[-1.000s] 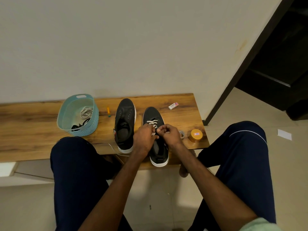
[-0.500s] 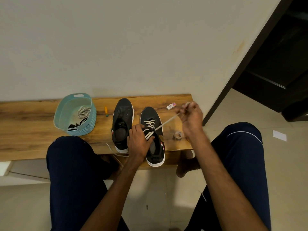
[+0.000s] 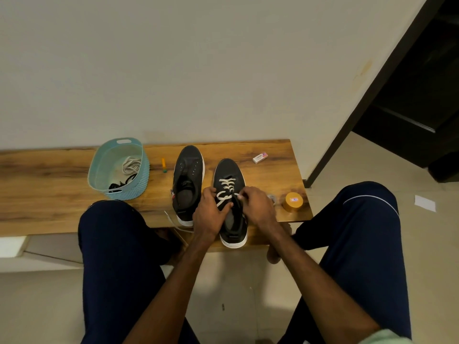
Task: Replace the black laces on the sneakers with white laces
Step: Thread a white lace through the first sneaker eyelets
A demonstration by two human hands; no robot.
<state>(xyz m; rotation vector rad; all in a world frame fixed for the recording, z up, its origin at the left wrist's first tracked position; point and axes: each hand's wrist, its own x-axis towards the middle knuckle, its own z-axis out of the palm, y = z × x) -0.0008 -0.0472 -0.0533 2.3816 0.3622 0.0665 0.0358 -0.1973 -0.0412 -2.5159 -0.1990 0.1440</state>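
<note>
Two black sneakers stand side by side on the wooden bench (image 3: 49,194). The left sneaker (image 3: 187,180) has bare eyelets. The right sneaker (image 3: 229,175) carries a white lace (image 3: 226,186) crossed through its upper eyelets. My left hand (image 3: 210,212) grips the left side of the right sneaker, thumb by the lace. My right hand (image 3: 255,207) pinches the white lace at the sneaker's right eyelets. A loose white lace end (image 3: 173,223) trails off the bench edge below the left sneaker.
A teal basket (image 3: 99,170) at the left holds a white lace and black laces. A small orange marker (image 3: 163,165), an eraser box (image 3: 260,157), a tape ring (image 3: 272,198) and a yellow round tin (image 3: 293,201) lie on the bench. My knees flank the bench front.
My right hand, which had pulled the lace out taut to the upper right, has come back down to the sneaker's eyelets. The left hand stays on the shoe.
</note>
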